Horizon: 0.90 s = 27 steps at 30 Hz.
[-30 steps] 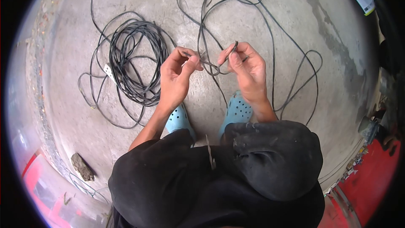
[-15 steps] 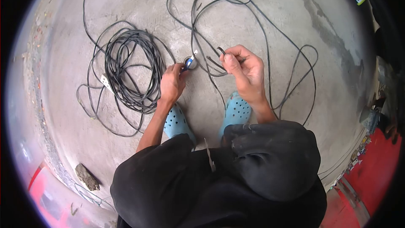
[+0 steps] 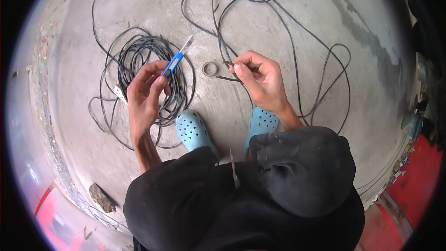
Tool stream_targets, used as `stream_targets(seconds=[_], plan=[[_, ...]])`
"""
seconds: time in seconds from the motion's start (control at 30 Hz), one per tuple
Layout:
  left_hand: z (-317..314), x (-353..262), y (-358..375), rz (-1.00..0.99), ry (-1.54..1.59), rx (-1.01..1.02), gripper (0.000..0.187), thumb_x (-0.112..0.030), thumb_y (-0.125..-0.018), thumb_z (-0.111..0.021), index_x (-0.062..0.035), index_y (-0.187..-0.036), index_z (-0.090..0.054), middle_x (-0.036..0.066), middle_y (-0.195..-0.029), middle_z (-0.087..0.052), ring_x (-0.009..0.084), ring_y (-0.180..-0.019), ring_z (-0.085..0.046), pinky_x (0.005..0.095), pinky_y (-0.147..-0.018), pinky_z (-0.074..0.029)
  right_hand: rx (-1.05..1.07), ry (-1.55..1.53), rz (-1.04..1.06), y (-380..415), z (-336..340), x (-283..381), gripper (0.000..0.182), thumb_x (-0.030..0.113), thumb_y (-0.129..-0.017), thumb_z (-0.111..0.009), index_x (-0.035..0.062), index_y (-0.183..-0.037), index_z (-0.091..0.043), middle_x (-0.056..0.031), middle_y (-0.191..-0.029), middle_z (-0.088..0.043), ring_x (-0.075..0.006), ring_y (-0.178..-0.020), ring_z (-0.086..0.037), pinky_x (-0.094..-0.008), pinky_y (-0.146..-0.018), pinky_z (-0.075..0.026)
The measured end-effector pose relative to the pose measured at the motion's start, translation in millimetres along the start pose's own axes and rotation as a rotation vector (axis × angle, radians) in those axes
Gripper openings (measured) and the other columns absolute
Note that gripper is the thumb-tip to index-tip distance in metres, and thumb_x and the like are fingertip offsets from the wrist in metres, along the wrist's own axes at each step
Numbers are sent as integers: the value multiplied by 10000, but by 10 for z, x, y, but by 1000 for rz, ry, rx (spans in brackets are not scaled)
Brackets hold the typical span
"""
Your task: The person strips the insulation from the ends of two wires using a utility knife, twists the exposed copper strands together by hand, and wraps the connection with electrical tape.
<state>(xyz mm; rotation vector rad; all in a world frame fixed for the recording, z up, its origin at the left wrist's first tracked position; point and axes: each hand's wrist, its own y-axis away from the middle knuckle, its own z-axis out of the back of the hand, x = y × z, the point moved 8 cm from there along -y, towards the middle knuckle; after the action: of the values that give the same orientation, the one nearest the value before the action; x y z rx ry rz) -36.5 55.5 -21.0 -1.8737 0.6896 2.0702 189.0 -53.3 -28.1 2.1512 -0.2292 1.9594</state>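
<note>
My left hand (image 3: 147, 94) is closed round a blue utility knife (image 3: 173, 63), its blade out and pointing up and to the right. Between the thumb and fingers of my right hand (image 3: 261, 79) is the end of a black cable (image 3: 227, 63). Another dark cable end (image 3: 225, 78) lies just below those fingertips. A roll of tape (image 3: 210, 69) rests on the floor between my two hands. Behind my left hand lies a large coil of black cable (image 3: 147, 49), with part of a white socket strip (image 3: 120, 93) showing at its left edge.
Loose loops of black cable (image 3: 297, 60) spread over the concrete floor (image 3: 260, 23) ahead and to the right. My feet are in light blue clogs (image 3: 191, 129). A stone (image 3: 102, 198) lies at the lower left, and red panels (image 3: 420, 176) stand at the lower right.
My left hand has lifted the utility knife off the floor beside the tape roll and drawn it to the left. My right hand has shifted slightly left and down with the cable end.
</note>
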Motion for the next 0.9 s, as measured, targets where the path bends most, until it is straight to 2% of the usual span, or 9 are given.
stream_targets(seconds=[0.13, 0.27, 0.4, 0.43, 0.47, 0.5, 0.6, 0.73, 0.9], plan=[[-478, -396, 19, -216, -75, 110, 182, -51, -998, -589, 15, -1158, -532, 93, -963, -630, 138, -826, -598, 292, -772, -495, 38, 42, 22, -42, -65, 3, 180, 151, -1008, -620, -24, -1015, -660, -24, -835, -673, -14, -688, -494, -193, -590, -401], [-603, -294, -72, -209, 151, 142, 163, -3, -992, -578, 12, -1141, -515, 101, -992, -647, 167, -894, -650, 300, -787, -522, 71, 51, 7, -34, -92, 63, 221, 174, -1029, -577, -35, -1071, -637, -55, -923, -685, -35, -755, -528, -206, -641, -438], [-675, -105, -156, -41, 437, 170, 282, -174, -1040, -544, 19, -1243, -508, 6, -881, -532, 70, -721, -483, 227, -643, -406, 105, 30, 3, 9, -115, 25, 228, 174, -1039, -550, -33, -1110, -616, -59, -946, -678, -39, -773, -528, -205, -665, -443], [-759, -125, -141, -18, 375, 186, 349, -251, -1048, -533, 11, -1278, -512, -37, -839, -455, 46, -680, -373, 213, -606, -329, 108, 8, 0, 12, -129, 14, 221, 171, -1039, -549, -29, -1106, -614, -53, -931, -671, -38, -771, -524, -207, -663, -442], [-814, -197, -152, -108, 196, 132, 353, -286, -1054, -528, 12, -1240, -554, -43, -801, -457, 25, -606, -345, 199, -527, -247, 114, -15, -2, 7, -147, 4, 213, 167, -1039, -547, -25, -1103, -612, -46, -915, -664, -37, -768, -520, -208, -662, -441], [-840, -174, -148, -75, 85, 112, 318, -279, -1045, -556, 6, -1183, -589, -58, -758, -450, 15, -589, -336, 198, -516, -232, 137, 0, -12, 1, -159, -16, 204, 166, -1037, -553, -23, -1090, -611, -37, -898, -653, -36, -765, -517, -210, -661, -440], [-852, -96, -138, -69, 68, 37, 201, -211, -1011, -632, -12, -1030, -659, -71, -678, -499, -5, -530, -338, 196, -478, -220, 169, 25, -58, -1, -133, -58, 179, 161, -1028, -575, -14, -1054, -605, -13, -850, -620, -33, -752, -510, -215, -653, -437], [-828, -96, -53, -56, 155, -27, 164, -163, -991, -657, -2, -1024, -650, 35, -797, -672, -10, -504, -368, 176, -452, -257, 59, -62, -67, -1, -60, -73, 149, 144, -1012, -613, -4, -1019, -599, -6, -824, -612, -37, -730, -524, -217, -645, -442], [-878, -71, 14, -150, 48, 61, 247, -174, -1026, -598, 5, -1192, -559, 49, -795, -664, -2, -537, -398, 171, -489, -274, -31, -122, -45, -21, 31, -116, 129, 125, -1006, -627, 0, -1008, -598, -24, -825, -637, -51, -753, -567, -217, -659, -462]])
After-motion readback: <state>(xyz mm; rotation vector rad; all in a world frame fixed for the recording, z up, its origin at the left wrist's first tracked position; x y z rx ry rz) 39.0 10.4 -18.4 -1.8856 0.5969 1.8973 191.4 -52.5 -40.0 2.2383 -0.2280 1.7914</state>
